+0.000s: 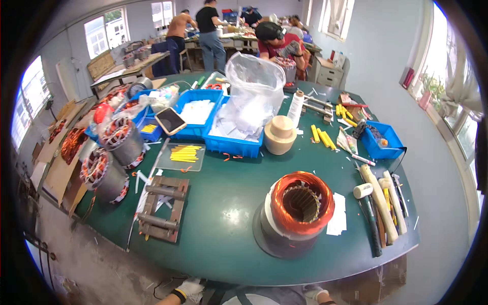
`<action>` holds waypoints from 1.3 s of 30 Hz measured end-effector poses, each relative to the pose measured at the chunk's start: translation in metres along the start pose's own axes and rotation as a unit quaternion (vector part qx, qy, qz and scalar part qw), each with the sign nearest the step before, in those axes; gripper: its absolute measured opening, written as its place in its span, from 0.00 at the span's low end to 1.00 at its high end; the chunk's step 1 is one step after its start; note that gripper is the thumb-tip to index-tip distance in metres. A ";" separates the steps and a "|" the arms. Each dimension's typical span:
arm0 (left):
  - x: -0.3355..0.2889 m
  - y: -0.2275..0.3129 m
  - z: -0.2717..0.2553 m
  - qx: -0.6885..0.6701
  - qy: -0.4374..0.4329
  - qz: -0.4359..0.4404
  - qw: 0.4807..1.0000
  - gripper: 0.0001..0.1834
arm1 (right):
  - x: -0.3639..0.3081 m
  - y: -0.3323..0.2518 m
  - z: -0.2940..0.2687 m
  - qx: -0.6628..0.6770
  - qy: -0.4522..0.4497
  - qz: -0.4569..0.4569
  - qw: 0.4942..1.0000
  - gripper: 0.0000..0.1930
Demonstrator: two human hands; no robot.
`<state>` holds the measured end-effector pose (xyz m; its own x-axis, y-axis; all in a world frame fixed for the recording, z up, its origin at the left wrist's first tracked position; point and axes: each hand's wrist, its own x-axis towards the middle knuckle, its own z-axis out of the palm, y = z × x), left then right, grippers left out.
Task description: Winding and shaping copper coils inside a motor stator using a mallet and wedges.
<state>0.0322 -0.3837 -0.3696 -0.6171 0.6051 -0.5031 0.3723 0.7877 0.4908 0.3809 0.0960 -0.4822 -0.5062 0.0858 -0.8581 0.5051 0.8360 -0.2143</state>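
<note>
Both of my hands are low at the front, below the table's near edge. My left hand, in a white glove, is by my lap at the left; its fingers are too hidden to read. At the right, my right hand shows only a bit of white glove, with its fingers out of sight. Neither hand touches anything on the table that I can see. Nearest to them stands a motor stator, a grey cylinder with a thick ring of orange copper winding on top. White paper slips lie beside it.
Left are a steel roller stand, yellow sticks and two wound stators. Blue bins, a phone and a cream-coloured block stand farther back. A mallet and wooden sticks lie right. A co-worker leans over another stator.
</note>
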 end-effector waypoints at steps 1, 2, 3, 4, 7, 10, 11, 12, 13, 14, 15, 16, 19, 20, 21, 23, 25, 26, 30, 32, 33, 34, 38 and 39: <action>-0.006 0.020 -0.024 -0.004 -0.061 -0.022 0.998 0.26 | -0.007 0.001 -0.012 0.012 0.133 -0.046 0.990 0.21; -0.020 0.039 -0.052 -0.036 -0.116 0.032 0.992 0.29 | -0.020 -0.004 -0.026 0.011 0.264 -0.091 0.960 0.22; -0.036 0.065 -0.078 -0.109 -0.158 0.068 0.979 0.28 | -0.039 -0.010 -0.046 -0.041 0.256 -0.133 0.957 0.22; -0.057 0.090 -0.103 -0.188 -0.183 0.130 0.956 0.27 | -0.062 -0.024 -0.067 -0.092 0.245 -0.173 0.949 0.23; -0.123 0.154 -0.180 -0.344 -0.165 0.227 0.896 0.29 | -0.168 -0.074 -0.131 0.107 0.171 -0.159 0.966 0.20; -0.161 0.196 -0.228 -0.480 0.081 0.265 0.832 0.29 | -0.258 -0.130 -0.190 0.275 0.228 -0.343 0.869 0.18; -0.155 0.203 -0.246 -0.441 0.165 0.313 0.825 0.26 | -0.281 -0.144 -0.202 0.430 0.226 -0.299 0.821 0.17; -0.150 0.211 -0.255 -0.405 0.263 0.325 0.813 0.17 | -0.289 -0.157 -0.216 0.452 0.304 -0.313 0.778 0.16; -0.145 0.216 -0.267 -0.372 0.318 0.282 0.825 0.17 | -0.296 -0.159 -0.233 0.405 0.382 -0.231 0.798 0.15; -0.134 0.224 -0.274 -0.459 0.328 0.254 0.786 0.18 | -0.295 -0.160 -0.248 0.380 0.417 -0.277 0.777 0.15; -0.125 0.229 -0.284 -0.497 0.325 0.322 0.737 0.19 | -0.289 -0.156 -0.263 0.307 0.490 -0.238 0.781 0.14; -0.117 0.234 -0.297 -0.528 0.296 0.336 0.722 0.19 | -0.281 -0.150 -0.277 0.250 0.538 -0.185 0.783 0.14; -0.103 0.254 -0.322 -0.484 0.250 0.339 0.767 0.16 | -0.253 -0.123 -0.315 -0.014 0.571 -0.147 0.807 0.23; -0.098 0.263 -0.327 -0.452 0.245 0.321 0.795 0.16 | -0.243 -0.117 -0.325 -0.037 0.554 -0.113 0.824 0.28; -0.094 0.271 -0.331 -0.390 0.241 0.331 0.825 0.15 | -0.234 -0.111 -0.334 -0.068 0.546 -0.108 0.828 0.32; -0.079 0.293 -0.329 -0.303 0.234 0.356 0.852 0.18 | -0.217 -0.105 -0.346 -0.103 0.528 -0.092 0.838 0.41; -0.059 0.314 -0.319 -0.227 0.206 0.393 0.867 0.19 | -0.201 -0.105 -0.349 -0.108 0.536 -0.064 0.835 0.42; -0.048 0.325 -0.310 -0.198 0.196 0.437 0.855 0.21 | -0.194 -0.105 -0.348 -0.121 0.532 -0.055 0.836 0.41; 0.003 0.371 -0.282 0.167 0.423 0.536 0.711 0.32 | -0.176 -0.102 -0.340 -0.069 0.518 -0.036 0.852 0.39; 0.027 0.388 -0.273 0.204 0.439 0.563 0.670 0.37 | -0.177 -0.102 -0.337 -0.063 0.521 -0.056 0.849 0.40; 0.036 0.394 -0.268 0.190 0.399 0.569 0.693 0.33 | -0.180 -0.103 -0.336 -0.054 0.525 -0.071 0.846 0.41; 0.044 0.399 -0.264 0.188 0.348 0.554 0.733 0.31 | -0.183 -0.107 -0.336 -0.040 0.527 -0.068 0.846 0.43; 0.060 0.393 -0.253 0.168 0.357 0.561 0.728 0.28 | -0.193 -0.139 -0.345 -0.075 0.583 -0.011 0.809 0.41; 0.062 0.391 -0.253 0.182 0.343 0.558 0.734 0.27 | -0.190 -0.149 -0.354 0.039 0.579 -0.121 0.805 0.37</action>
<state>-0.0358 -0.0677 -0.0289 0.0547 0.7942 0.6051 0.9943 -0.0987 0.0398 0.1546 0.1475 -0.1216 -0.8863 0.4108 0.2138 0.3127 0.8714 -0.3780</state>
